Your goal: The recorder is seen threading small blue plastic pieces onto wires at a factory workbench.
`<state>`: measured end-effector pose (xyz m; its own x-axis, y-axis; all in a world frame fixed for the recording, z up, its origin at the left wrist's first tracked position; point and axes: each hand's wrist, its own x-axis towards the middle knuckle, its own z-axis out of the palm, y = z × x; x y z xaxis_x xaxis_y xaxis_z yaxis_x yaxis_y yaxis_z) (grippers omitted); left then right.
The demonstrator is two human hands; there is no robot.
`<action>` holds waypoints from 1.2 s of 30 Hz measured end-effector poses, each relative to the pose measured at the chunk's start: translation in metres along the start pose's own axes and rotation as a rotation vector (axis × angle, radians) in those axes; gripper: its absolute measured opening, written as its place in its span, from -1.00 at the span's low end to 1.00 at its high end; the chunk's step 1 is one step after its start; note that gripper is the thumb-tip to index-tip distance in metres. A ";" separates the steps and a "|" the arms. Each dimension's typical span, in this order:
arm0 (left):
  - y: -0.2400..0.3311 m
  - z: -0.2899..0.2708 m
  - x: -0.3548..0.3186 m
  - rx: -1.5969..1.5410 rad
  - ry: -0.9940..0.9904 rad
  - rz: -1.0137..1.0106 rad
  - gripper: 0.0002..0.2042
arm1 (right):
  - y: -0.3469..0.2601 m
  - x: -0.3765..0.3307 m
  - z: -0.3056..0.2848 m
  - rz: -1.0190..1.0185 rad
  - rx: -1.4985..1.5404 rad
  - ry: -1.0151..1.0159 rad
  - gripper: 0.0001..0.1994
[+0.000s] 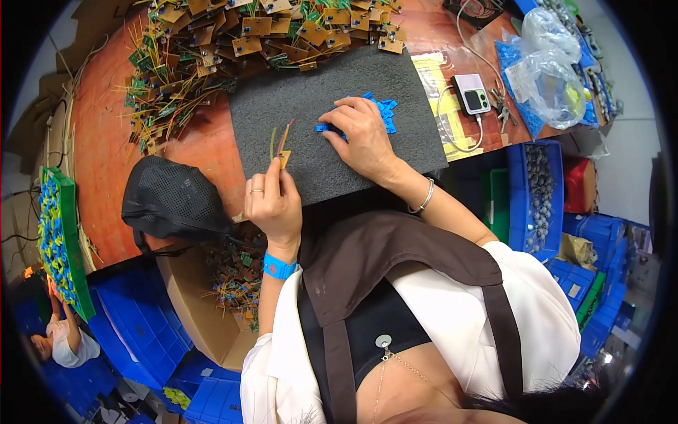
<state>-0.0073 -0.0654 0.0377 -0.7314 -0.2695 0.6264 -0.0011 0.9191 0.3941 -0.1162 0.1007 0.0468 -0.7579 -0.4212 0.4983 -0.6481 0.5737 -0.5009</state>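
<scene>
My left hand point(272, 201) pinches a small brown circuit board point(284, 157) by its lower edge, over the near left part of a dark grey foam mat point(282, 106). Green and reddish wires stand up from the board. On the mat, my right hand point(364, 138) curls with its fingertips around a small blue plastic part point(321, 128); the palm side is hidden. Touching or just behind that hand lies a little pile of the same blue parts point(387, 116).
A heap of wired circuit boards point(247, 35) covers the table's far left. A black mesh cap point(176, 201) lies at the left edge. A phone-like device point(471, 95) with a cable, keys point(503, 109) and plastic bags point(551, 78) sit right. A cardboard box point(191, 297) holds more boards.
</scene>
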 end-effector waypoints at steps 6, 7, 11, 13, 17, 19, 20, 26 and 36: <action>0.000 0.003 0.002 0.177 -0.117 0.005 -0.88 | -0.005 0.004 0.005 -0.049 -0.109 -0.062 -0.89; 0.005 0.001 0.000 0.144 -0.152 -0.002 -0.85 | -0.005 0.005 0.005 -0.091 -0.094 -0.062 -0.88; 0.008 -0.008 -0.003 0.008 -0.227 -0.036 -0.66 | 0.001 0.002 0.005 -0.110 -0.092 -0.090 -0.87; 0.007 -0.011 -0.006 -0.054 -0.230 -0.039 -0.62 | -0.001 0.002 0.001 -0.101 -0.110 -0.097 -0.87; 0.005 -0.009 -0.018 0.010 -0.244 0.042 -0.55 | -0.004 0.002 0.002 -0.087 -0.153 -0.103 -0.87; 0.005 -0.007 -0.023 0.079 -0.228 0.079 -0.56 | -0.008 0.005 0.000 -0.083 -0.137 -0.101 -0.87; 0.005 -0.007 -0.023 0.077 -0.229 0.077 -0.56 | -0.009 0.005 -0.001 -0.075 -0.121 -0.096 -0.87; 0.008 -0.014 -0.022 0.053 -0.287 0.040 -0.58 | -0.011 0.015 0.002 -0.230 -0.178 -0.093 -0.88; 0.007 -0.010 -0.025 0.041 -0.232 0.081 -0.61 | -0.035 0.004 0.034 0.001 0.271 -0.270 -0.90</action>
<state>0.0178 -0.0552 0.0314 -0.8671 -0.1256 0.4821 0.0395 0.9473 0.3179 -0.0988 0.0550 0.0424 -0.7275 -0.6112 0.3118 -0.6166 0.3829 -0.6880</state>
